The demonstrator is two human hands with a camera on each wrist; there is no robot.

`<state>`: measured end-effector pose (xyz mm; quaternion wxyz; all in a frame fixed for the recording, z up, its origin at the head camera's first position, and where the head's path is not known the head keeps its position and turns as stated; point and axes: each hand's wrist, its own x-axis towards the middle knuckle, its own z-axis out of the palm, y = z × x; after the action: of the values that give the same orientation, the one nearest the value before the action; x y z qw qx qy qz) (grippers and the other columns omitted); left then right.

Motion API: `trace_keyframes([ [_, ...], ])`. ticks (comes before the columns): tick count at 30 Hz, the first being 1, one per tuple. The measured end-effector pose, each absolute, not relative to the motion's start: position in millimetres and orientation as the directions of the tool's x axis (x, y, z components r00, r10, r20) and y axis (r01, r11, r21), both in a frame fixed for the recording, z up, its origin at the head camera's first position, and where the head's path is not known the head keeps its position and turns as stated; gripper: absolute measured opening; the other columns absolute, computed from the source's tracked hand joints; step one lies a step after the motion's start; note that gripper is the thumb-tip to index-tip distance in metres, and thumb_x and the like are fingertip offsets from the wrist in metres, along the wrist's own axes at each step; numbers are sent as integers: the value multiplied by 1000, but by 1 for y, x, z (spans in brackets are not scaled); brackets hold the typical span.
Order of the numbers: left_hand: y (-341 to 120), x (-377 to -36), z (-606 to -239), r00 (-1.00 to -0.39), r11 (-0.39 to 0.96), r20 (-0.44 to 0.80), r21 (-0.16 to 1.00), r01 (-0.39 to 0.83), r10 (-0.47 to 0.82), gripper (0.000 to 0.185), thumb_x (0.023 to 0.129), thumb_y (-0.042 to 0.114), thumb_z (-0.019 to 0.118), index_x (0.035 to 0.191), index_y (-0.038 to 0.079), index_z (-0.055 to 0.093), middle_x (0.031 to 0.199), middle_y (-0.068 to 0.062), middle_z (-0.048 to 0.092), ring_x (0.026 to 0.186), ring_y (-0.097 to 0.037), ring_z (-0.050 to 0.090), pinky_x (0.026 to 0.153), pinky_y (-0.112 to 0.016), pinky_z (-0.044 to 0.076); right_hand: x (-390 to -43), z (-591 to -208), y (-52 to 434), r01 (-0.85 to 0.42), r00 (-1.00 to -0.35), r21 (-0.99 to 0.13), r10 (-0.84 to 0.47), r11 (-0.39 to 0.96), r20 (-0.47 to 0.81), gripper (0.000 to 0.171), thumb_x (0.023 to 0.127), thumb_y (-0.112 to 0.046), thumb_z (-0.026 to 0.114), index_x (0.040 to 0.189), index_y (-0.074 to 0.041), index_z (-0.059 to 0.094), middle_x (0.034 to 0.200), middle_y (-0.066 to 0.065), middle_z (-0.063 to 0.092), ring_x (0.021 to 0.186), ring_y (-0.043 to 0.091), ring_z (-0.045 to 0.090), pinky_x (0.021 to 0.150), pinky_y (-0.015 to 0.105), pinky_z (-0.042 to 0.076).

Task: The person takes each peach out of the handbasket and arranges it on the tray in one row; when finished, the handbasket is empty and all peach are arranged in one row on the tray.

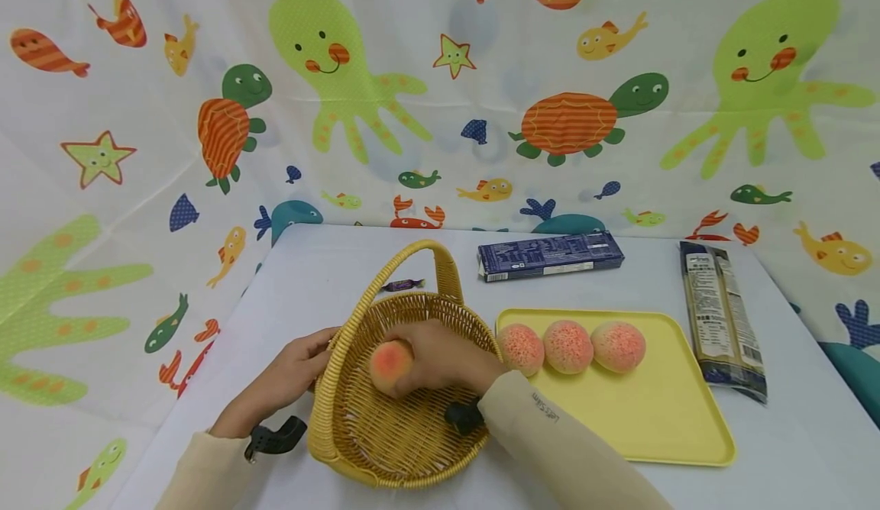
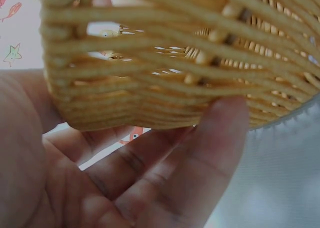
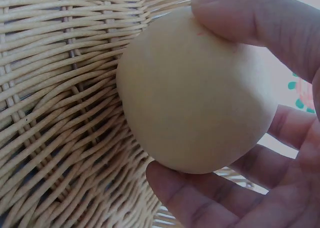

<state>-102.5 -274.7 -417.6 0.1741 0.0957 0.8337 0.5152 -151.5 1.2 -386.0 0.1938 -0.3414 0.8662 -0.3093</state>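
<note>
A yellow wicker basket (image 1: 412, 449) with an arched handle stands at the table's front. My right hand (image 1: 440, 353) reaches inside it and grips a peach (image 1: 391, 367), pink-orange on the side facing the head camera. From the right wrist, the same peach (image 3: 195, 92) looks pale cream, thumb on one side and fingers curled round the other, close against the woven wall. My left hand (image 1: 299, 365) holds the basket's left side. Up close, its fingers (image 2: 220, 143) touch the weave (image 2: 150, 102) and reach beneath it; some fingertips are hidden behind the basket.
Right of the basket lies a yellow tray (image 1: 646, 418) with three speckled pink peaches (image 1: 567, 347) along its back. Behind are a dark blue box (image 1: 550, 256) and a small purple wrapped candy (image 1: 403, 285). A clear-and-dark packet (image 1: 722, 315) lies at the far right.
</note>
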Motion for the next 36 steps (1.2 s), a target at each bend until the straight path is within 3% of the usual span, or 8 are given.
trace_keyframes([
  [8,-274,-102,-416,-921,457,-193,889,-18,338,51,114,32,45,157,4,44,115,-23,70,80,-22,71,64,-38,61,-147,-374,25,-441,-734,-710,-676,549,-67,67,76,-33,92,137,-20,68,124,-6,70,105,12,62,91,33,52],
  [25,-275,-102,-416,-925,474,-194,880,-17,327,51,114,33,46,157,6,44,113,-20,70,77,-20,69,62,-37,60,-128,-356,106,-281,-860,-837,-511,469,2,71,76,-32,92,140,-20,64,119,-4,70,101,17,66,85,38,56],
  [36,-274,-102,-415,-924,472,-192,881,-14,332,52,113,33,46,158,6,44,114,-20,70,78,-20,69,63,-37,60,-116,-363,157,-222,-927,-844,-375,489,26,70,79,-32,92,141,-18,63,128,10,69,102,25,70,80,37,59],
])
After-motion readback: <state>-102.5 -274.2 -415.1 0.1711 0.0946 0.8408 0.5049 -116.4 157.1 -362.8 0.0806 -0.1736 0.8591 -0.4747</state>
